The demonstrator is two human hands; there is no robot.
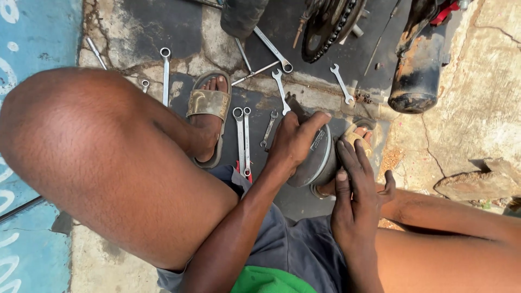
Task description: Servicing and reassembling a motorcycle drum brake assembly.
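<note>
The person squats over oil-stained concrete, and both hands meet on a round grey metal part [317,160] — a short cylinder, piston-like, with a lighter band around its rim — held low between the knees, just in front of the right foot. The left hand [296,140] wraps over the top of it, fingers curled down and thumb stretched along the upper edge, so the grasp is closed firmly on the part. The right hand [355,187] lies against its right side with fingers nearly straight and pressed flat to the metal, thumb spread away; it braces rather than clasps. Whether a small tool sits under the left fingers cannot be told. Just left of the hands a pair of long spanners [242,138] lies side by side on the ground, near a foot in a worn sandal [209,106]. More spanners are scattered beyond — one open-ended spanner [342,82] lies close to a rusty black exhaust pipe [415,76], and a chain sprocket [328,24] stands at the top
</note>
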